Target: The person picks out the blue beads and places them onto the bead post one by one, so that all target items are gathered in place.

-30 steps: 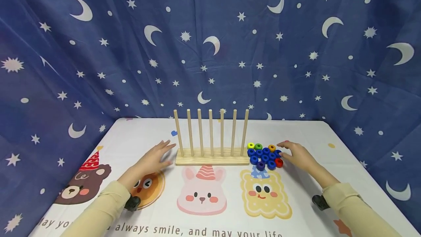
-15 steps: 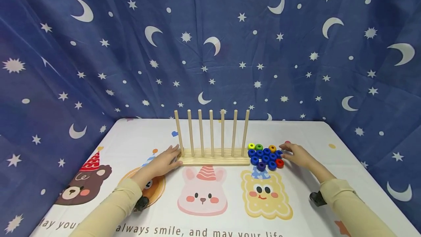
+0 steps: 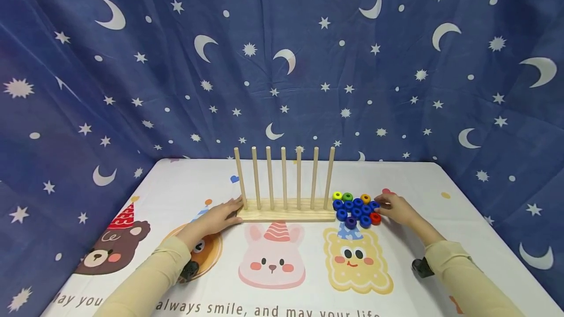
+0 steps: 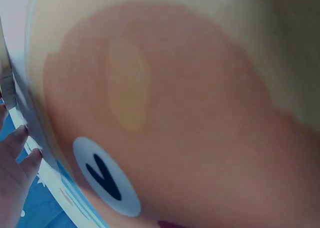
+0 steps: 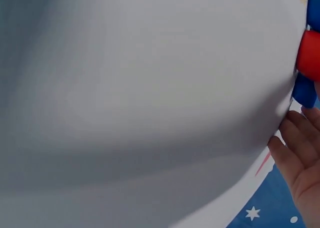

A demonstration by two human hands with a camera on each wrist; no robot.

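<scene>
My left hand (image 3: 217, 218) rests at the left end of a wooden peg rack (image 3: 286, 215), its fingers extended and touching the end of the base. Several upright wooden pegs stand bare on that base. In the left wrist view, fingertips (image 4: 34, 157) lie against the tabletop. On the right side, my right hand (image 3: 398, 211) has thumb and index finger about a blue ring bead (image 3: 373, 204) at the edge of a bead cluster. A red bead (image 3: 375, 218) lies just in front of it. In the right wrist view the other fingers (image 5: 287, 160) are fairly straight.
Several more blue beads (image 3: 356, 213) lie close together right of the rack, with yellow (image 3: 337, 195), green (image 3: 347, 196), orange (image 3: 365, 198) and purple (image 3: 350, 222) ones. A printed white cloth (image 3: 202, 263) covers the table. A dark blue star-patterned curtain (image 3: 308, 92) hangs behind.
My left hand has moved right and come to rest against the rack's end. My right hand has shifted slightly and closed in on the blue bead. The beads stay in place.
</scene>
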